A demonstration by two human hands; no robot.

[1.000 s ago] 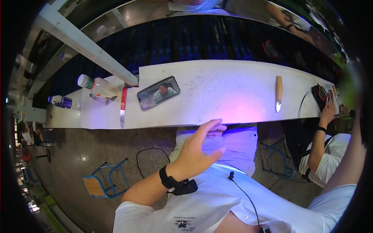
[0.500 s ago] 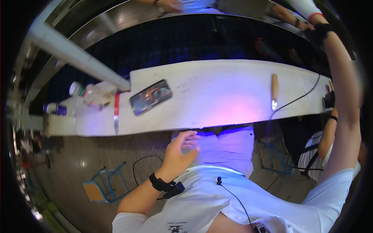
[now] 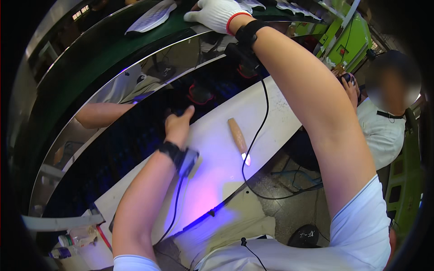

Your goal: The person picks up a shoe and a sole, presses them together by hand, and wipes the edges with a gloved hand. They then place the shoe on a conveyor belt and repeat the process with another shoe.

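Observation:
My right hand (image 3: 216, 16), in a white knit glove with a red cuff edge, is stretched over a dark green belt at the top. Pale quilted flat pieces (image 3: 151, 17) lie to either side of it. Its fingers run to the picture's edge, so their grip is hidden. My bare left hand (image 3: 178, 127) hangs over the table's far edge by the dark glossy panel, thumb stretched out and away from the blurred fingers; nothing shows in it. Between my arms, a short-bladed knife with a wooden handle (image 3: 237, 135) lies on the white table (image 3: 217, 169).
A black cable (image 3: 264, 122) runs from my right wrist across the table. Bottles (image 3: 83, 237) and a red-handled knife (image 3: 104, 237) are at the lower left, beside a pale metal bar (image 3: 63, 222). A seated person (image 3: 382, 133) is at the right, near a green machine (image 3: 346, 43).
The view has swung right and toward the belt. My left hand has moved from over my lap to the table's far edge. My gloved right hand now shows over the belt.

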